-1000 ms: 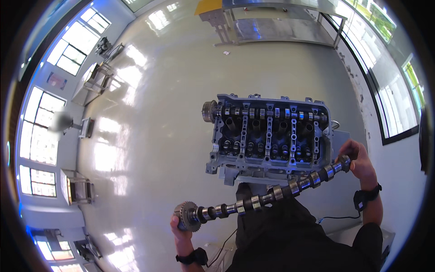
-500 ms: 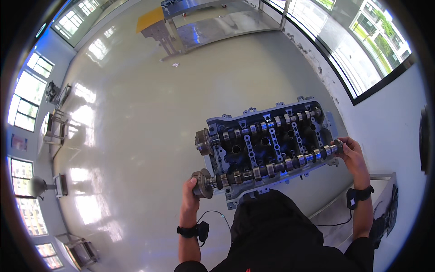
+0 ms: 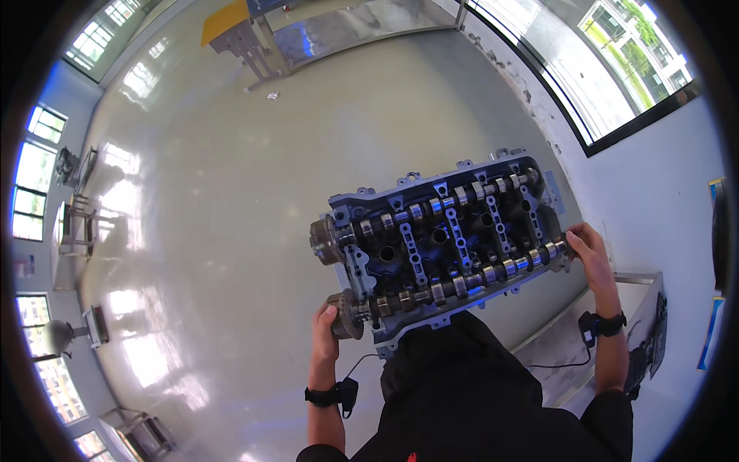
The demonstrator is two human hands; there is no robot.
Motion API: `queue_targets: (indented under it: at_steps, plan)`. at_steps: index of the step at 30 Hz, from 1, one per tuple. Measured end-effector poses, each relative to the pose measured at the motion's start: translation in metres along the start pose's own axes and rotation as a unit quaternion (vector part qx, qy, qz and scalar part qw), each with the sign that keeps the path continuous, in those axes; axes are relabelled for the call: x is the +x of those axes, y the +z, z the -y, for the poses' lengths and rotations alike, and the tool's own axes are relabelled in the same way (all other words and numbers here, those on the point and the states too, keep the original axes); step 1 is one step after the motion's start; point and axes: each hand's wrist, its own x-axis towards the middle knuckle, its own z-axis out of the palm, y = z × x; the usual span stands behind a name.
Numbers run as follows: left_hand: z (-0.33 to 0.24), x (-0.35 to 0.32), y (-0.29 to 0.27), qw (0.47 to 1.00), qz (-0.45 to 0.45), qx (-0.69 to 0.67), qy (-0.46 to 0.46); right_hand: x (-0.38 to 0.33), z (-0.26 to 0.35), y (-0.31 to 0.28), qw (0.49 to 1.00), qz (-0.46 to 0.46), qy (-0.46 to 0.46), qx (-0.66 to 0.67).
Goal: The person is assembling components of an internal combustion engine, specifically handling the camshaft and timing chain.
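Note:
A grey metal cylinder head point(image 3: 454, 239) lies in front of me, its open top facing up. I hold the near camshaft point(image 3: 439, 292) along its near side with both hands. My left hand point(image 3: 325, 335) grips the round phaser wheel point(image 3: 346, 314) at the camshaft's left end, thumb on the rim. My right hand point(image 3: 591, 254) pinches the right end; the fingertips are partly hidden there. Across the far side runs a second camshaft point(image 3: 416, 212), with its own wheel point(image 3: 326, 240) sticking out at the left. Whether the near camshaft rests fully in its seats, I cannot tell.
My dark-clothed body point(image 3: 454, 369) is close against the head's near edge. A metal bench point(image 3: 339, 38) with a yellow end stands at the far side. To the right are a wall and a low metal surface point(image 3: 566, 362). Cables run from both wrist devices.
The view has shifted, so the cylinder head sits further left and higher. Relative to it, the near camshaft with its wheel has moved slightly right. Both hands keep their grip on it.

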Motion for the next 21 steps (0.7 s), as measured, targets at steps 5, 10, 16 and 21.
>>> queue_targets:
  at_steps: [5, 10, 16, 21]
  plan:
    - [0.002, -0.002, 0.003, 1.0, -0.01, 0.005, 0.016, 0.007, 0.0, 0.005, 0.999, 0.005, -0.014, 0.044]
    - [0.001, -0.005, 0.013, 0.999, -0.048, -0.004, 0.016, 0.01, -0.003, -0.001, 0.998, -0.002, -0.02, 0.059]
    - [0.0, -0.005, 0.009, 0.997, -0.04, 0.059, -0.007, 0.014, -0.008, -0.004, 0.998, 0.011, -0.019, 0.053]
    - [-0.003, -0.003, 0.017, 0.996, -0.052, 0.074, 0.01, 0.008, 0.003, -0.004, 0.999, -0.004, -0.033, 0.008]
